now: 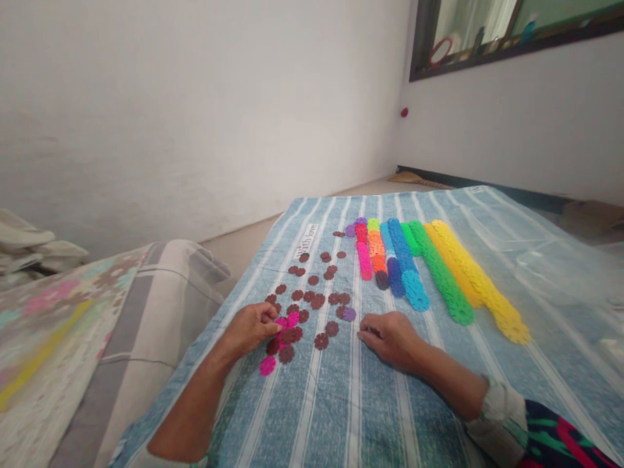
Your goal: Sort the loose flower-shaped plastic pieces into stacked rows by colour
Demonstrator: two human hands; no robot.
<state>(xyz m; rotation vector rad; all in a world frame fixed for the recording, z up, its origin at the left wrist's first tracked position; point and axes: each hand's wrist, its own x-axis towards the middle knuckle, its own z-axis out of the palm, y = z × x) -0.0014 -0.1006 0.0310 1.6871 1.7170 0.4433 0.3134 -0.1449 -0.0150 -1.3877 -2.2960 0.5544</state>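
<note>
Low over the left part of the cloth, my left hand (252, 330) has its thumb and fingers closed at a bright pink flower-shaped plastic disc (281, 322). Around its fingertips lie another pink disc (293, 318) and several brown discs (286, 353), some overlapping. A separate pink disc (268, 365) rests nearer to me. My right hand (392, 339) is at the right of the loose discs, fingers curled in and thumb close to them; whatever is between them, if anything, is hidden. Nearest to it is a purple disc (349, 314), just left of its fingertips.
Overlapping rows of discs by colour lie at the right: pink and red, orange, blue (400, 245), green (439, 281) and yellow (468, 273). Clear plastic bags (550, 260) lie beyond them. The striped blue cloth (331, 429) covers the surface; a padded cover (146, 312) stands left.
</note>
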